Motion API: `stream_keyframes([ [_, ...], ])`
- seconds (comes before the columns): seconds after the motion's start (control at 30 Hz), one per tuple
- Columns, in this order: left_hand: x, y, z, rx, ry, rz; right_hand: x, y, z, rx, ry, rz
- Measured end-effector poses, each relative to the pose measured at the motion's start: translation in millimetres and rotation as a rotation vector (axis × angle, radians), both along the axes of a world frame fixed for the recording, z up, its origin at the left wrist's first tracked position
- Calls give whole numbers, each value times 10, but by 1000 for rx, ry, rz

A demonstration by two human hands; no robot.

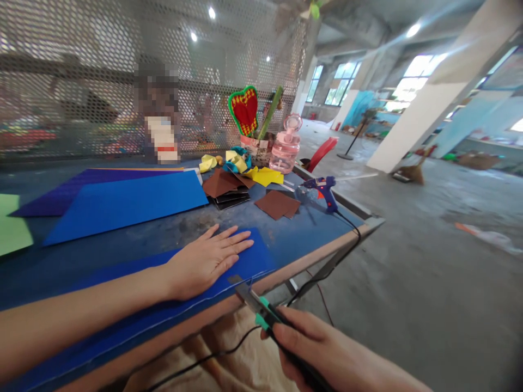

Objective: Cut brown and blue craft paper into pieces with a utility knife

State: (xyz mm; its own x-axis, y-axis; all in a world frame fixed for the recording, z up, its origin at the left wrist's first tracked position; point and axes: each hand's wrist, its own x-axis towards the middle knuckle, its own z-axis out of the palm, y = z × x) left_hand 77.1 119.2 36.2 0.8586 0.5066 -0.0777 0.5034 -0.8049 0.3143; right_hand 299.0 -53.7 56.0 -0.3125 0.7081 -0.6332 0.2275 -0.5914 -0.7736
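Note:
My left hand [204, 261] lies flat, fingers spread, on a long blue foam sheet [253, 261] at the table's near edge. My right hand [322, 351] is closed round a corded hand tool [255, 306] with a dark grip and green collar. Its flat metal tip touches the near edge of the blue sheet, just right of my left hand. The tool's black cord [204, 359] trails down towards my lap.
Further back lie a blue sheet [131, 204], a purple sheet [69, 190], a green sheet [12, 226], brown pieces [278, 204] and yellow scraps [265, 175]. A blue glue gun [324, 190], a pink bottle [286, 147] and a red-green heart [244, 111] stand at the right. A perforated screen [102, 65] backs the table.

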Motion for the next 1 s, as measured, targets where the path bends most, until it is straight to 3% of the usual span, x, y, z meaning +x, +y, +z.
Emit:
stream_keyframes([
  [1.0,-20,27,20,-42,-76,-20,-179,18,-41,83,35,112],
])
